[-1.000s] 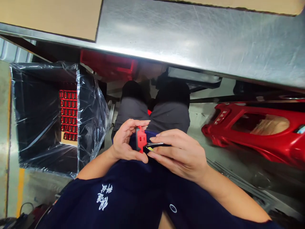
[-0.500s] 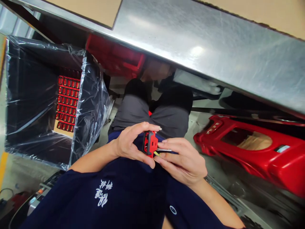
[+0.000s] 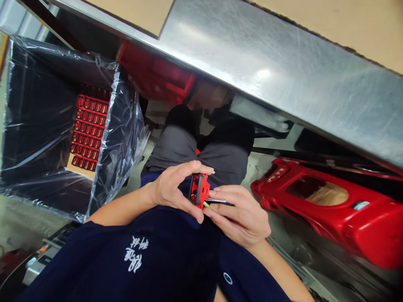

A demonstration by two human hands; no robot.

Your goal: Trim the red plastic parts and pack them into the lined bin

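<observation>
Clamping red part (image 3: 204, 190), newly tilted, in left hand (image 3: 175, 185), metal piece (image 3: 218, 200) in right hand (image 3: 244, 214)

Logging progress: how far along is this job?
Probably done: rows of red-black parts in the bin. In hand: left hand grips a similar part; right hand holds a metal piece and yellow bit beside it. Remaining: at least this part, it seems; no total visible.

it looks like a workshop or factory floor: a scratched metal bench (image 3: 220, 50), a plastic-lined bin (image 3: 34, 138) with rows of red parts (image 3: 90, 130) inside, and a big red shell (image 3: 333, 201) on the other side.
</observation>
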